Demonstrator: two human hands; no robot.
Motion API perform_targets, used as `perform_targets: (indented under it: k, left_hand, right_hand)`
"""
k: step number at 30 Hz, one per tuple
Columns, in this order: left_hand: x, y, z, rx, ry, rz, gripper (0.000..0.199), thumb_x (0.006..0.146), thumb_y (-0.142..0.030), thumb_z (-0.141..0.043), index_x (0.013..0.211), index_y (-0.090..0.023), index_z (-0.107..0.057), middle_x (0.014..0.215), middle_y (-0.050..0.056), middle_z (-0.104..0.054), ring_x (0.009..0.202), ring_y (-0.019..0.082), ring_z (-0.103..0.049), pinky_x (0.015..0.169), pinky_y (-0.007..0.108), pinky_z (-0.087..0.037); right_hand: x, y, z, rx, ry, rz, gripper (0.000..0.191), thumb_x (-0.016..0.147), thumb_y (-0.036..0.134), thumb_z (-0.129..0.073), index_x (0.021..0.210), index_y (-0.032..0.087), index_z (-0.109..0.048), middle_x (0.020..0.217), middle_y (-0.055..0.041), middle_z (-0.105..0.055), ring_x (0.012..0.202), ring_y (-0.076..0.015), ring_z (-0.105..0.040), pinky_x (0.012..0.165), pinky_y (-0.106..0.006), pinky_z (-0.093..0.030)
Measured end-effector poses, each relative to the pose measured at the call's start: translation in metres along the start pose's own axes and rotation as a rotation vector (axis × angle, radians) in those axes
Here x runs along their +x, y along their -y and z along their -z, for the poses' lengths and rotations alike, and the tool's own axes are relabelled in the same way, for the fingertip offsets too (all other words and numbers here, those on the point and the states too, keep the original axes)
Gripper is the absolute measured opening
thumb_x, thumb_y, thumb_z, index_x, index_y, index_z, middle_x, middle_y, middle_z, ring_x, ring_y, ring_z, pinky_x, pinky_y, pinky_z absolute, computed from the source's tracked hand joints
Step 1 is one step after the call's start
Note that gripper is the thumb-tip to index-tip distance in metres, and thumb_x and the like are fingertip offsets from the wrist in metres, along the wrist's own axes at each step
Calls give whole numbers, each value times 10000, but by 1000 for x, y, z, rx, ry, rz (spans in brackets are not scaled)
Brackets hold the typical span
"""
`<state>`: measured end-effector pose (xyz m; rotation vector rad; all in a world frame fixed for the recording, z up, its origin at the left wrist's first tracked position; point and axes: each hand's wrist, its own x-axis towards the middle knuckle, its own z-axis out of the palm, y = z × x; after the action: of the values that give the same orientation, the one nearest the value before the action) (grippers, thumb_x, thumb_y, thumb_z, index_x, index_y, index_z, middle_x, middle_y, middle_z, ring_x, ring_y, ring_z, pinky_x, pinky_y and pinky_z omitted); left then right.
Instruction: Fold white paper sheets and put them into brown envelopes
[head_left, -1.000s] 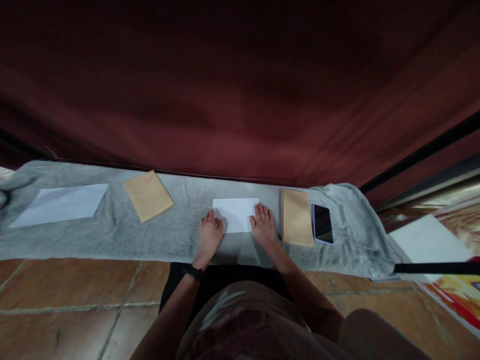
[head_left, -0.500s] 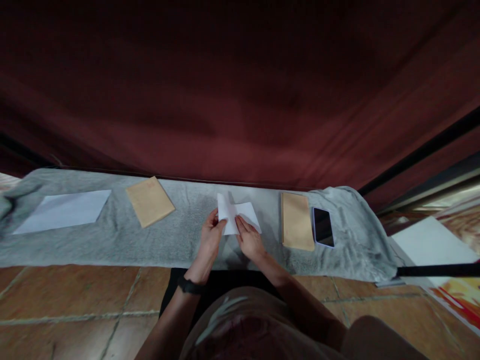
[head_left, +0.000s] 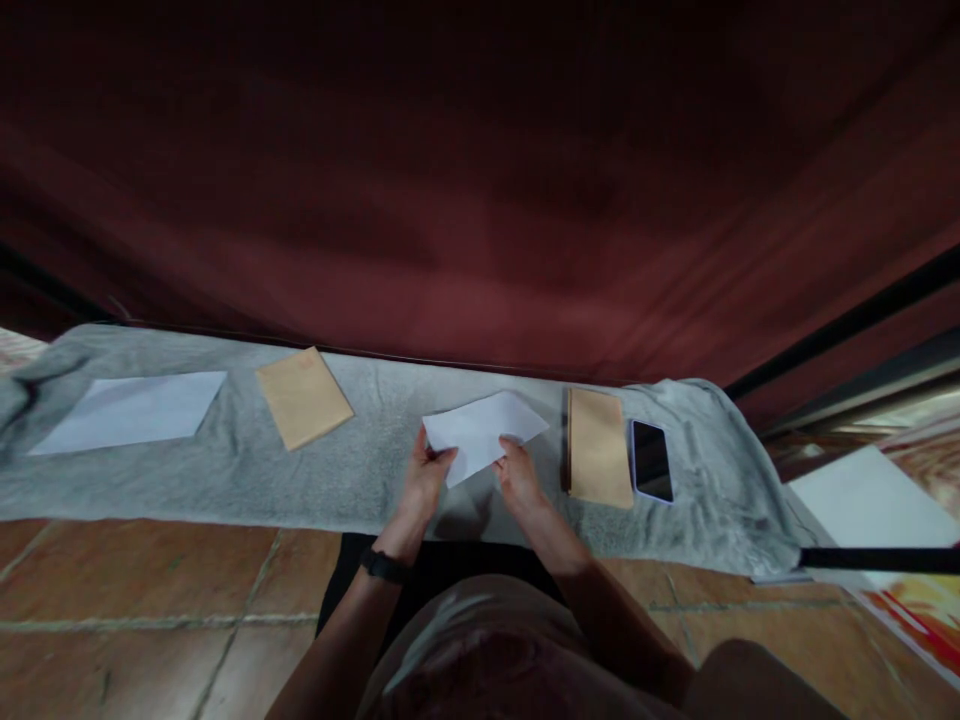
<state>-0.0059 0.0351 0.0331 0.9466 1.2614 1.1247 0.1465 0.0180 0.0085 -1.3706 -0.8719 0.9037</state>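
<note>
A white sheet of paper [head_left: 480, 428] is held just above the grey cloth, lying partly opened out with a bend towards its right end. My left hand [head_left: 425, 480] pinches its lower left edge between thumb and fingers. On the lower right edge my right hand [head_left: 519, 476] grips the same sheet, thumb on top. Right of that hand lies a stack of brown envelopes [head_left: 600, 447]. A single brown envelope [head_left: 304, 398] rests at an angle to the left of my left hand.
More white paper [head_left: 131, 412] lies at the far left of the grey cloth [head_left: 375, 490]. A phone [head_left: 652, 461] sits beside the envelope stack. Behind the cloth hangs a dark red curtain [head_left: 465, 250]. A black bar [head_left: 877, 561] and a white board [head_left: 874, 500] are at the right.
The paper was folded up with a raised flap; now it is spread wider. My right hand has moved a little right and grips its edge instead of lying on it.
</note>
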Motion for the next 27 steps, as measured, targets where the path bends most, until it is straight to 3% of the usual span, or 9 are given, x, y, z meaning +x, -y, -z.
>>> perform_targets:
  k: [3, 5, 9, 11, 14, 17, 21, 27]
  left_hand:
    - [13, 4, 13, 141, 36, -11, 815, 751, -244, -694, 1514, -195, -409, 989, 43, -780, 824, 250, -750, 733, 389, -629]
    - [24, 5, 24, 256, 55, -39, 803, 750, -215, -671, 1513, -194, -422, 1013, 50, -782, 847, 265, -750, 760, 413, -632]
    - [33, 5, 34, 609, 2, -184, 809, 764, -154, -612, 1543, -197, -397, 1271, 97, -713, 1077, 285, -713, 954, 427, -583]
    - [29, 5, 31, 821, -51, -256, 781, 799, -149, -574, 1555, -179, -380, 1402, 142, -626, 1198, 302, -659, 1028, 441, -538]
    - [15, 8, 16, 1088, -131, -409, 640, 908, -197, -482, 1541, -145, -404, 1574, 198, -441, 1411, 352, -480, 1138, 520, -425]
    - [2, 16, -2, 1253, -22, -533, 583, 988, -265, -391, 1560, -153, -376, 1655, 167, -322, 1541, 338, -268, 1214, 552, -304]
    - [-6, 33, -15, 1416, 151, -546, 610, 989, -182, -303, 1597, -137, -306, 1668, 129, -299, 1564, 269, -214, 1259, 496, -234]
    - [-9, 47, -10, 1499, 147, -585, 609, 992, -182, -305, 1592, -80, -297, 1667, 141, -280, 1566, 253, -199, 1280, 464, -186]
  right_hand:
    - [-3, -21, 26, -85, -21, -1, 387, 998, 379, -355, 1185, 193, -638, 954, -103, -775, 839, -229, -755, 669, -333, -612]
    - [-2, -26, 44, -154, -58, 12, 413, 991, 371, -340, 1243, 182, -608, 1032, -111, -758, 869, -223, -742, 696, -337, -606]
    - [-2, -21, 61, -397, -158, 129, 445, 954, 351, -395, 1294, 151, -601, 1309, -163, -658, 1185, -266, -637, 1000, -473, -538]
    - [-5, -16, 55, -541, -66, 240, 441, 964, 316, -419, 1329, 159, -609, 1453, -152, -572, 1369, -266, -506, 1149, -496, -421]
    - [-9, -11, 36, -800, 166, 420, 461, 1025, 286, -375, 1425, 157, -564, 1571, -118, -473, 1489, -237, -374, 1219, -470, -345]
    - [-11, -10, 16, -954, 304, 506, 488, 1067, 305, -347, 1502, 139, -490, 1609, -114, -424, 1523, -226, -326, 1241, -457, -316]
    - [-13, -14, 6, -1078, 368, 572, 509, 1089, 307, -309, 1554, 126, -409, 1616, -111, -403, 1526, -215, -325, 1272, -463, -242]
    - [-15, -18, 15, -1189, 384, 617, 553, 1081, 358, -371, 1587, 136, -343, 1628, -108, -368, 1532, -233, -315, 1280, -483, -196]
